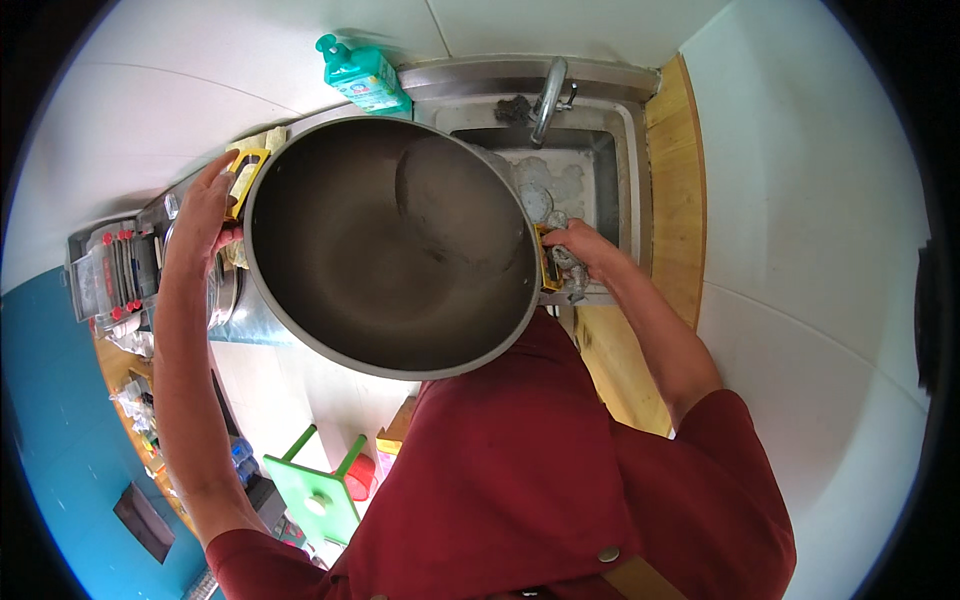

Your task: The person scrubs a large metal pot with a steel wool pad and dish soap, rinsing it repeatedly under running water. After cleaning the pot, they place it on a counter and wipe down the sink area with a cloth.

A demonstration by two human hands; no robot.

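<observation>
A large dark wok-like pan (360,247) with a grey rim is held up before me, tilted so that its inside faces the camera. My left hand (202,210) grips its yellow-edged side handle (247,180). On the opposite side, my right hand (581,244) holds the other yellow and black handle (550,259). A wet grey scouring cloth or mesh (568,259) is bunched at my right fingers and hangs below them. A darker-edged wet patch shows on the pan's inner wall. Behind the pan is a steel sink (634,187), partly hidden, with suds (536,176) on its bottom.
A chrome faucet (551,97) rises behind the sink, beside a dark scrubber (514,110). A green pump bottle (364,75) stands by the wall. Further left are a folded yellowish cloth (276,139) and a utensil rack (112,270). A green stool (315,487) is on the floor.
</observation>
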